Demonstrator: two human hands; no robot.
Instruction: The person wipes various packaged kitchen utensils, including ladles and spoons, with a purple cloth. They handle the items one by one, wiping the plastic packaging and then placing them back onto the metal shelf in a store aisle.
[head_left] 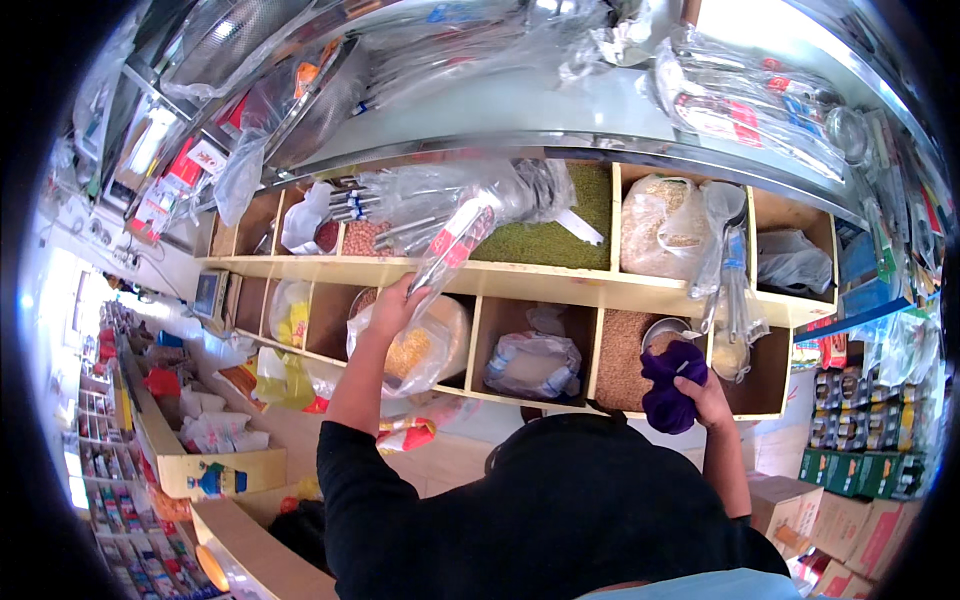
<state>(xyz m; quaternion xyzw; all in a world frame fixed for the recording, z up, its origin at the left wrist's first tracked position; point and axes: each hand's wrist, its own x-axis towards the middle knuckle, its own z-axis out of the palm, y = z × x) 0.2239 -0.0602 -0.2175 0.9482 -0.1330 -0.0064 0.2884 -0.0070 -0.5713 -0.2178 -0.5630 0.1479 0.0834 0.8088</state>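
Note:
My left hand [396,303] is closed round the lower end of a long kitchen utensil in clear plastic [462,228] with a red label. Its far end overlaps a heap of plastic-wrapped ladles [415,190] lying across the upper bins, so its head is hard to make out. At the right, my right hand [708,398] grips a bunched purple cloth [672,385]. Just beyond the cloth, a round metal scoop [665,328] rests in a bin of brown grain [625,350], partly covered by the cloth. Wrapped long-handled ladles [733,270] hang over the divider nearby.
Two rows of wooden bins [540,283] hold green beans [590,190], bagged grain [665,225] and a bag of yellow kernels [408,350]. Above runs a metal shelf [560,125] with wrapped utensils. Cardboard boxes [850,525] stand at lower right, a wooden counter [225,470] at left.

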